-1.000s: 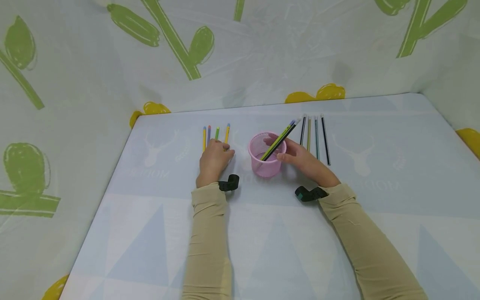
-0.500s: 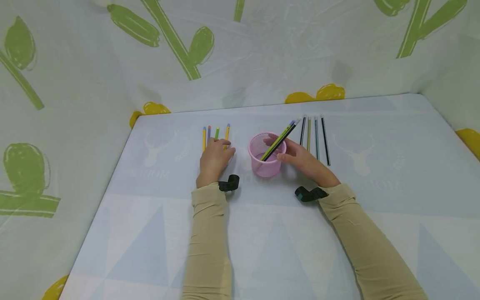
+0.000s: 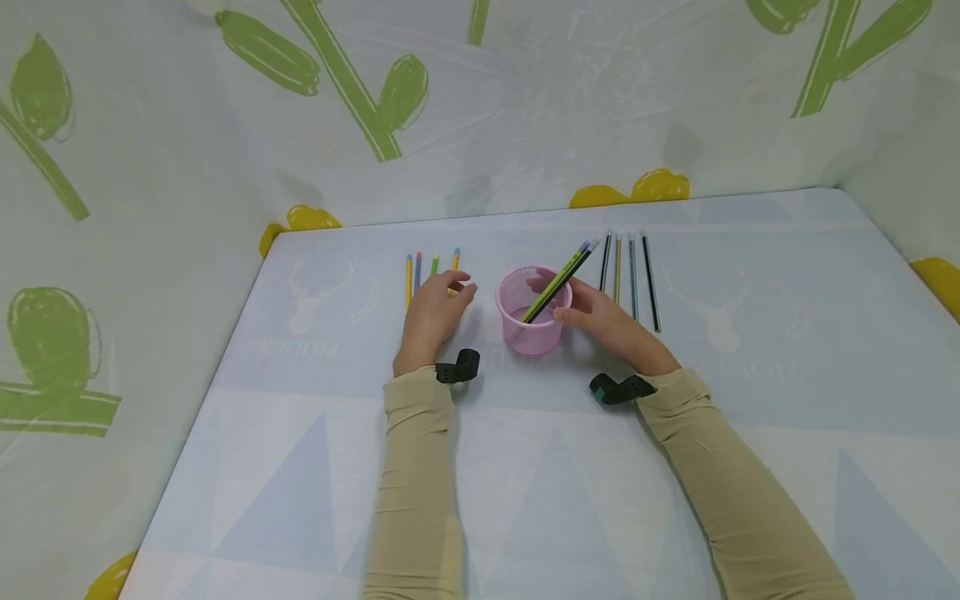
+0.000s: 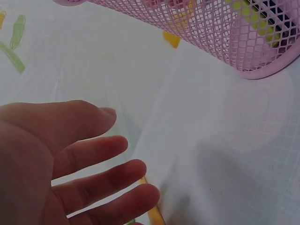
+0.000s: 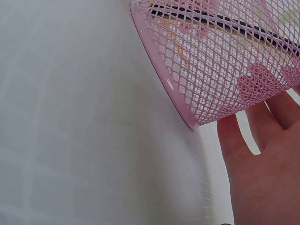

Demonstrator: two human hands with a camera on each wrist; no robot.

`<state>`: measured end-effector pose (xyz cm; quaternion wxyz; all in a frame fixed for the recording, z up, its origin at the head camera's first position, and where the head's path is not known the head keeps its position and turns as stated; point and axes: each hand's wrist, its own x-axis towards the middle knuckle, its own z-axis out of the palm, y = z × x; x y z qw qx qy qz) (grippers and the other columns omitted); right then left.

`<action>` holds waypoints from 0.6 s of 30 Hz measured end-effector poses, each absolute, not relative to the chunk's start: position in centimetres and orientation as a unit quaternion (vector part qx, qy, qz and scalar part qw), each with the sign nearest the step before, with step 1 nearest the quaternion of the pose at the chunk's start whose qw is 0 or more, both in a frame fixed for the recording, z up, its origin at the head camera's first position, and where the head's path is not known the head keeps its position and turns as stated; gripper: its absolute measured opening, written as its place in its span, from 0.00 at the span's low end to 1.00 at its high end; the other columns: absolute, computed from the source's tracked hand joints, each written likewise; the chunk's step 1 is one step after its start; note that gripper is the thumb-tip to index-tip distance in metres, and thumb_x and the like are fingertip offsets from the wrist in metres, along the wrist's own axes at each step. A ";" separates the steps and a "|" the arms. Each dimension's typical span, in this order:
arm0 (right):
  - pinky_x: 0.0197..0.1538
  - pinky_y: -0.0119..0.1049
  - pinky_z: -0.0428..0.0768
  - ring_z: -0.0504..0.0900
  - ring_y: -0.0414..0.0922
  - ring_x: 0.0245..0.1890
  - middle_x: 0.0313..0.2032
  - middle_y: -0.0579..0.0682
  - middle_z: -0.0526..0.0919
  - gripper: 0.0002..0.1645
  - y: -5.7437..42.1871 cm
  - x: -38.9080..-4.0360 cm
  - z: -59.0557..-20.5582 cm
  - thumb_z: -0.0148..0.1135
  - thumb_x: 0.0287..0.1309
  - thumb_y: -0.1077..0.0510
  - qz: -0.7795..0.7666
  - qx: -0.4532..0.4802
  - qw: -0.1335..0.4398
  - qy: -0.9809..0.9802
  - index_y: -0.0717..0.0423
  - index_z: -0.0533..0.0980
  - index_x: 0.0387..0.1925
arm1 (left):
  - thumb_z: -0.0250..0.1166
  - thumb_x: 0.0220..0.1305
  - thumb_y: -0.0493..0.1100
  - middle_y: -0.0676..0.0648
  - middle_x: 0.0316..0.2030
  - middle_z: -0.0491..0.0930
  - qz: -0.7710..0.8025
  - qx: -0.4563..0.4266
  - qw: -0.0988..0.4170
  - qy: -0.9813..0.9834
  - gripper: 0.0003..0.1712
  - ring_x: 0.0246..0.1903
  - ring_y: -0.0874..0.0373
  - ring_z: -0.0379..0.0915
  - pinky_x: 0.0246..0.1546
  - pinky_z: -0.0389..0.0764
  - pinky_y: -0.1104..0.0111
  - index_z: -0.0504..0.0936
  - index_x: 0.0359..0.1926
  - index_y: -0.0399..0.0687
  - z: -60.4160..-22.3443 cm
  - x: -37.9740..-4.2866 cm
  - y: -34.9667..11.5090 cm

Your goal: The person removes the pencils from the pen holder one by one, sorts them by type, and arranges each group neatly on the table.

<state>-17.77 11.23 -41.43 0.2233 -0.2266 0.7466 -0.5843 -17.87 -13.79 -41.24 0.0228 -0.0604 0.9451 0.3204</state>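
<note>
My left hand (image 3: 432,323) hovers over the near ends of several bright pencils lying on the table, among them a yellow one (image 3: 408,275) and a green one (image 3: 434,265). Its fingers are loosely bent and hold nothing in the left wrist view, where a yellow pencil (image 4: 156,216) shows beyond the fingertips. To the right stands a pink mesh pencil cup (image 3: 531,338), upright. A lime-green pencil (image 3: 553,286) and a black pencil (image 3: 579,263) lean inside it. My right hand (image 3: 617,332) grips the cup's right side, with fingers behind the mesh (image 5: 206,70).
Several dark and muted pencils, including a black one (image 3: 651,283) and a teal one (image 3: 633,267), lie side by side beyond the right hand. The pale patterned tablecloth (image 3: 525,500) reaches back to a leaf-printed wall covering (image 3: 540,100).
My left hand has shifted slightly right and its fingers have spread off the pencils. The right hand, the cup and the pencils have stayed in place.
</note>
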 end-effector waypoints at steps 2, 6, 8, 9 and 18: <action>0.61 0.51 0.54 0.55 0.41 0.63 0.63 0.43 0.59 0.34 11.2 -17.9 -41.6 0.50 0.60 0.52 -0.584 -0.215 0.226 0.749 0.42 0.52 0.66 | 0.51 0.61 0.56 0.51 0.44 0.74 0.330 -0.056 0.021 0.942 0.21 0.42 0.57 0.67 0.45 0.68 0.64 0.73 0.53 0.56 -41.2 -17.9 -13.7; 0.62 0.52 0.53 0.54 0.39 0.64 0.63 0.40 0.60 0.33 11.3 -18.5 -42.7 0.50 0.60 0.53 -0.591 -0.218 0.225 0.744 0.39 0.54 0.65 | 0.51 0.61 0.57 0.53 0.44 0.74 0.355 -0.043 0.006 0.934 0.21 0.40 0.58 0.69 0.43 0.69 0.65 0.74 0.53 0.57 -41.1 -17.9 -13.7; 0.62 0.52 0.53 0.54 0.39 0.63 0.62 0.39 0.61 0.33 11.3 -18.8 -43.2 0.50 0.60 0.52 -0.590 -0.222 0.222 0.743 0.37 0.54 0.65 | 0.51 0.61 0.57 0.54 0.45 0.74 0.368 -0.036 -0.008 0.929 0.21 0.40 0.59 0.70 0.42 0.70 0.66 0.74 0.52 0.57 -41.1 -17.9 -13.6; 0.62 0.52 0.53 0.54 0.38 0.63 0.62 0.38 0.61 0.33 11.4 -18.9 -43.4 0.50 0.60 0.52 -0.589 -0.222 0.221 0.745 0.36 0.54 0.65 | 0.51 0.61 0.56 0.54 0.45 0.74 0.373 -0.033 -0.015 0.927 0.21 0.40 0.59 0.70 0.42 0.70 0.67 0.74 0.52 0.57 -41.1 -17.9 -13.6; 0.62 0.52 0.52 0.55 0.38 0.63 0.61 0.36 0.62 0.32 11.4 -19.1 -43.8 0.51 0.59 0.49 -0.595 -0.227 0.217 0.740 0.33 0.55 0.64 | 0.51 0.62 0.56 0.56 0.44 0.74 0.405 -0.016 -0.057 0.913 0.18 0.39 0.61 0.69 0.41 0.70 0.67 0.76 0.49 0.58 -40.8 -17.9 -13.1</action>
